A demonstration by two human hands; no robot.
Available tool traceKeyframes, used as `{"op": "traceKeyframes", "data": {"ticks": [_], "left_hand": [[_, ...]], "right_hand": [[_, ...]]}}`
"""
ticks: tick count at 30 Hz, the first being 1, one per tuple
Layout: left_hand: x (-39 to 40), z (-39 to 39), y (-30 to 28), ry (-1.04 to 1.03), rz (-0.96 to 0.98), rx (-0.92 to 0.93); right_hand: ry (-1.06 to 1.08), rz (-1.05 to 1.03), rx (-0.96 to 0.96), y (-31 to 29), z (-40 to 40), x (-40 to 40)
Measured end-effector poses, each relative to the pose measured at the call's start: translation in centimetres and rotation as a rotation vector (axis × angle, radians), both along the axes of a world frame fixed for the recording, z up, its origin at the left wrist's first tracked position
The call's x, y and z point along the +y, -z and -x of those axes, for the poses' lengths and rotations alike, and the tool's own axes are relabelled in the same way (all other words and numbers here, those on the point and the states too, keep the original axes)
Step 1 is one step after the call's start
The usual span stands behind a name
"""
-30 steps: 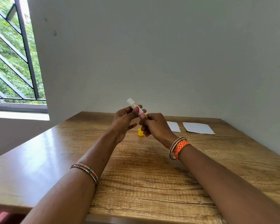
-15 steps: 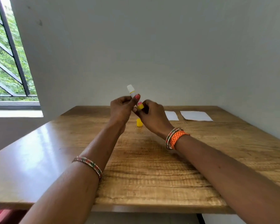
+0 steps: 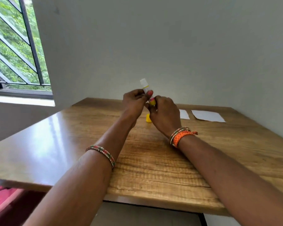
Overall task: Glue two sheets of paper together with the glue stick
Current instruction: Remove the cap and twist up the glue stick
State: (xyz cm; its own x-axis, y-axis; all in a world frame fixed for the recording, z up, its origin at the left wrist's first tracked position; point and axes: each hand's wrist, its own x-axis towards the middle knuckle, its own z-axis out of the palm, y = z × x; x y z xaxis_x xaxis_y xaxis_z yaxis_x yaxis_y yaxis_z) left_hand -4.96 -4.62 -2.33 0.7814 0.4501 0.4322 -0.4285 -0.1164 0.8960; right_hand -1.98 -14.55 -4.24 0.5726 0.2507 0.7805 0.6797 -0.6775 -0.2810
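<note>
At frame centre, above table [image 3: 153, 160]: left hand [image 3: 133, 101] pinches glue stick [image 3: 146, 90] barrel upright, right hand [image 3: 163, 111] grips yellow base, likely twisting glue up. Yellow cap [image 3: 148, 119] parked below on table. Two paper sheets [image 3: 207, 115] wait right of centre, unglued.

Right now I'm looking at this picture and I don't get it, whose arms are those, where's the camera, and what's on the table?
There is no machine here. The camera sits on a person's head and looks forward and down, so the two arms reaching in from the bottom are that person's own. Both hands meet above a wooden table in a room corner beside a window. The left hand grips the body of a glue stick that points up, while the fingers of the right hand hold its yellow base. Its yellow cap stands on the table just below. Farther right lie two white paper sheets, apart and not yet glued.
</note>
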Motion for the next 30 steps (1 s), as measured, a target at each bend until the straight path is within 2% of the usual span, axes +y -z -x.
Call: {"op": "traceKeyframes", "data": {"ticks": [3, 6, 8, 14, 19, 21, 27, 30], "left_hand": [[0.0, 0.6, -0.4, 0.075, 0.039, 0.005], [0.2, 1.0, -0.5, 0.191, 0.018, 0.054], [0.6, 1.1, -0.7, 0.218, -0.004, 0.093], [0.1, 1.1, -0.3, 0.188, 0.088, 0.141], [0.4, 1.0, -0.4, 0.214, 0.093, 0.136], [0.8, 0.9, -0.4, 0.267, 0.075, 0.132], [0.8, 1.1, -0.5, 0.408, 0.129, 0.111], [0.6, 1.1, -0.6, 0.398, 0.148, 0.098]], "right_hand": [[-0.044, -0.041, 0.064, -0.3, 0.7, 0.1], [-0.194, -0.163, 0.282, -0.6, 1.1, 0.2], [-0.256, -0.195, 0.351, -0.9, 1.3, 0.0], [-0.18, -0.221, 0.269, -0.8, 1.4, -0.5], [-0.249, -0.182, 0.304, -0.9, 1.6, -0.4], [-0.32, -0.206, 0.395, -1.2, 1.6, -0.5], [-0.653, -0.409, 0.858, -1.8, 1.2, -1.3], [-0.643, -0.445, 0.878, -1.8, 1.2, -1.1]]}}
